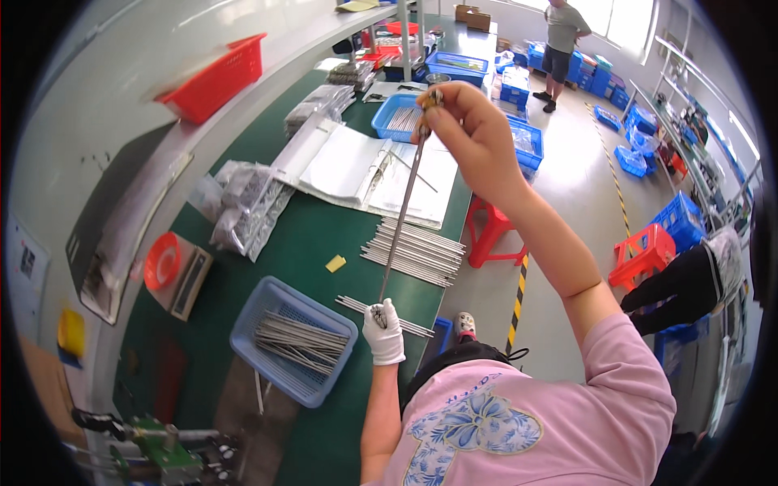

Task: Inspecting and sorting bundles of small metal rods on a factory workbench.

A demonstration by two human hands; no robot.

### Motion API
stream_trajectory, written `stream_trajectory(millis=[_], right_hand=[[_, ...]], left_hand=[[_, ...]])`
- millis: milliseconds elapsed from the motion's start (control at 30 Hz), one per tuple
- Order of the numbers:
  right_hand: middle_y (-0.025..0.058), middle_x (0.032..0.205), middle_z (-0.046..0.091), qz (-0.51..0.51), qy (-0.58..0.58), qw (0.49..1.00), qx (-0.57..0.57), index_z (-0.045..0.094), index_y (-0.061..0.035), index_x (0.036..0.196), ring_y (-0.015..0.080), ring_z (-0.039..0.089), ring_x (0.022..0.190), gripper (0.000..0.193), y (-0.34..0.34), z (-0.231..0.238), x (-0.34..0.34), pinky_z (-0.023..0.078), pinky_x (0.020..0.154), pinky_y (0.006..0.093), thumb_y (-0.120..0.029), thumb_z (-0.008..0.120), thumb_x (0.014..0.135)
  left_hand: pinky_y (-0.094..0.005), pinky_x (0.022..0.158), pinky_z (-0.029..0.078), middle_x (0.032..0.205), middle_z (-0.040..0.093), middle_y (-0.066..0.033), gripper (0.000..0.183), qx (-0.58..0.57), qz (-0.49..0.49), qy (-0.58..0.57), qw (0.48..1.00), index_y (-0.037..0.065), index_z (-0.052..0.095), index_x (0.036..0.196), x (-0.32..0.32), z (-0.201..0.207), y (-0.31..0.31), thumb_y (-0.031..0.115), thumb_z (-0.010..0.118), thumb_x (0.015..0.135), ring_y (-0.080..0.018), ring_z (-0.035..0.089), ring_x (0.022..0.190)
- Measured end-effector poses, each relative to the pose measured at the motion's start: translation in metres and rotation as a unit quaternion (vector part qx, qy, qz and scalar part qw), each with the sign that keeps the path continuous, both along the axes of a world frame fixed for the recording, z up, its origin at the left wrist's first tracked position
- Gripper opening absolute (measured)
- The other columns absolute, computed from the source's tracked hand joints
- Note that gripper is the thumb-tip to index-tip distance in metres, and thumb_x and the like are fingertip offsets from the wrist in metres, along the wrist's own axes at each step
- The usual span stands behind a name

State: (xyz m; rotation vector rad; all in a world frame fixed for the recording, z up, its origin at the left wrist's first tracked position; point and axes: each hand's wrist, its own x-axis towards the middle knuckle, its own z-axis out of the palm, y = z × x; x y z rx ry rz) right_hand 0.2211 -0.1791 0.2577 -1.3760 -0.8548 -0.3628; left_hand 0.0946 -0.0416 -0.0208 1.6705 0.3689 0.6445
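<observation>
A long thin metal rod (403, 212) stands tilted over the green bench, spanning both my hands. High up, my right hand (468, 134) pinches its upper end; small dark and yellowish bits at those fingertips are too small to make out. My left hand (384, 334), in a white glove, is closed round the rod's lower end. Behind the rod, a row of similar metal rods (417, 251) lies on the bench. A few more rods (413, 326) lie beside the glove. To the left, a blue plastic basket (237, 332) holds many rods.
An open binder (340, 166) lies behind the rods, with plastic-bagged parts (250, 206) to its left. A small scale with a red dish (166, 259) sits at left. Another blue basket (381, 121) stands farther back. A red stool (490, 235) is right of the bench. Another person (565, 36) stands far off.
</observation>
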Motion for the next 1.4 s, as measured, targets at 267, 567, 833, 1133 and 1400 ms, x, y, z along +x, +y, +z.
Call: stream_trajectory(millis=[267,567,833,1133,1400], right_hand=[[0.0144,0.082,0.061,-0.099,0.021,0.995,-0.015,0.051,0.0071,0.097,0.0180,0.064,0.073,0.019,0.019,-0.032,0.061,0.049,0.066,0.0288,-0.008,0.053,0.085],[0.0118,0.081,0.060,-0.151,0.180,0.967,-0.102,0.050,0.0067,0.096,0.0168,0.064,0.073,0.019,0.006,-0.101,0.084,0.048,0.065,0.0281,-0.009,0.050,0.087],[0.0151,0.077,0.063,-0.228,0.293,0.925,-0.076,0.055,0.0065,0.095,0.0184,0.065,0.071,0.021,-0.067,-0.188,0.127,0.048,0.062,0.0301,-0.012,0.049,0.086],[0.0125,0.062,0.061,-0.408,0.566,0.688,0.198,0.060,0.0058,0.069,0.0177,0.057,0.055,0.022,-0.165,-0.325,0.220,0.044,0.055,0.0334,-0.006,0.045,0.079],[0.0152,0.078,0.066,-0.266,0.754,0.520,0.299,0.054,-0.0023,0.076,0.0104,0.027,0.035,0.009,-0.063,-0.368,0.222,0.023,0.031,0.0260,-0.010,0.050,0.080]], left_hand=[[-0.0280,0.045,0.029,0.053,0.037,-0.0002,0.037,-0.080,0.146,-0.073,0.983,0.003,0.041,0.061,0.010,-0.025,0.038,0.022,0.053,0.091,-0.0098,0.032,0.047],[-0.0203,0.051,0.033,0.066,0.046,0.0069,0.022,-0.036,-0.027,0.052,0.998,0.001,0.061,0.096,0.020,0.033,0.005,0.019,0.066,0.083,-0.0028,0.036,0.056],[-0.0240,0.068,0.045,0.080,0.061,-0.0007,0.026,-0.016,-0.092,0.139,0.986,-0.002,0.061,0.101,0.045,0.012,-0.028,0.019,0.062,0.085,-0.0086,0.055,0.073],[-0.0219,0.045,0.034,0.054,0.043,0.0013,0.028,0.008,0.124,0.040,0.991,0.006,0.046,0.069,0.043,0.021,-0.032,0.022,0.053,0.091,-0.0067,0.042,0.048],[-0.0278,0.046,0.039,0.050,0.041,-0.0039,0.038,0.055,0.285,-0.042,0.956,0.006,0.037,0.064,0.036,0.021,-0.032,0.028,0.041,0.095,-0.0140,0.042,0.046]])
